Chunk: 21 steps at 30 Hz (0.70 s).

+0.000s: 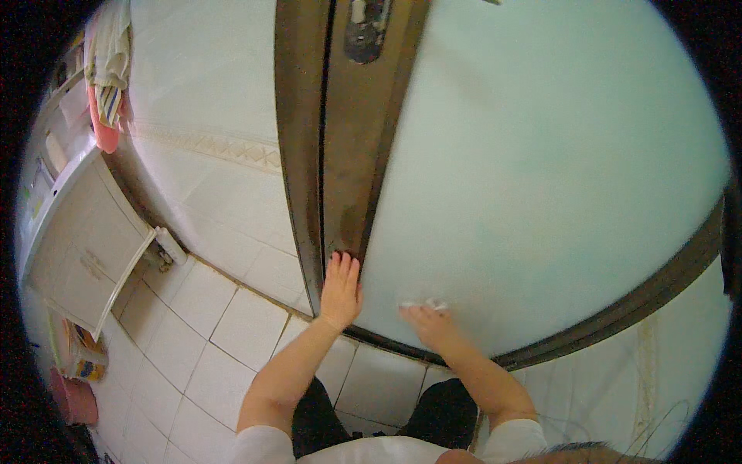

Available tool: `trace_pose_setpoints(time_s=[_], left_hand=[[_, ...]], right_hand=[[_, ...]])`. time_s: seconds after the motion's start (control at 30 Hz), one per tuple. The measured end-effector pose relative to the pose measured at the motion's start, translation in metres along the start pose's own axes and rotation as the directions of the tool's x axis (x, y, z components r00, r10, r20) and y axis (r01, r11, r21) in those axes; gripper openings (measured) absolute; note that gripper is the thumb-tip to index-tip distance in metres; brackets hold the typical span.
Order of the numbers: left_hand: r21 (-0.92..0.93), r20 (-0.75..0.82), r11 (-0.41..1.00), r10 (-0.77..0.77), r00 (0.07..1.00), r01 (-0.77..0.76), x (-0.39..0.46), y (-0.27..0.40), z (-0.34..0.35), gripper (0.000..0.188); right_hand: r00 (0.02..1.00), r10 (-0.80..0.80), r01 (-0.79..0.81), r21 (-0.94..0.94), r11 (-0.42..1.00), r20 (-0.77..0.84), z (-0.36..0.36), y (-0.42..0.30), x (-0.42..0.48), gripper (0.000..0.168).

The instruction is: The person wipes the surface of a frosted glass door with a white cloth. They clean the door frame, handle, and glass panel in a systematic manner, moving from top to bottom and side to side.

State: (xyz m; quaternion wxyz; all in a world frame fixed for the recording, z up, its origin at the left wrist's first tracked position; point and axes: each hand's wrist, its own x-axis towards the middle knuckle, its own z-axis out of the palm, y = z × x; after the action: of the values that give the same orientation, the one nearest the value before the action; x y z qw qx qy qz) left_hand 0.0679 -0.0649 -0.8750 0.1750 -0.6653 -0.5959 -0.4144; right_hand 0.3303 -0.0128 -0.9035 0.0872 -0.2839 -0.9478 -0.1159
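Note:
A frosted glass door point(522, 162) in a brown metal frame point(356, 145) stands before me. My left hand point(342, 290) lies flat against the lower part of the frame's upright, fingers pointing up and slightly apart, with nothing in it. Against the lower glass, my right hand point(432, 327) presses a white wad, perhaps tissue or cloth point(435, 304); most of the wad is hidden under the blurred fingers. Higher on the upright sits a dark lock plate point(365, 35), cut off by the picture's top edge.
White tiles cover the floor point(203, 348) and the wall point(214, 145). At left are a white cabinet point(93, 243), hanging towels point(109, 64), a white bottle point(170, 246), a container point(87, 354) and a pink bucket point(75, 397). A dark bottom rail point(608, 307) runs below the glass.

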Motion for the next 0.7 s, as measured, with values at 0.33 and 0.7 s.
trace_pose_setpoints(time_s=[0.33, 0.7], left_hand=[[-0.122, -0.025, 0.977, -0.181, 0.983, 0.176, -0.053, 0.012, 0.029, 0.068], [-0.406, 0.209, 0.843, -0.291, 0.934, 0.353, -0.081, 0.006, 0.004, 0.07]], right_hand=[[0.74, 0.136, -0.192, -0.014, 0.981, -0.658, -0.279, 0.079, 0.027, 0.024], [0.964, -0.201, 0.142, -0.306, 0.942, -0.173, -0.086, -0.039, 0.095, 0.034]])
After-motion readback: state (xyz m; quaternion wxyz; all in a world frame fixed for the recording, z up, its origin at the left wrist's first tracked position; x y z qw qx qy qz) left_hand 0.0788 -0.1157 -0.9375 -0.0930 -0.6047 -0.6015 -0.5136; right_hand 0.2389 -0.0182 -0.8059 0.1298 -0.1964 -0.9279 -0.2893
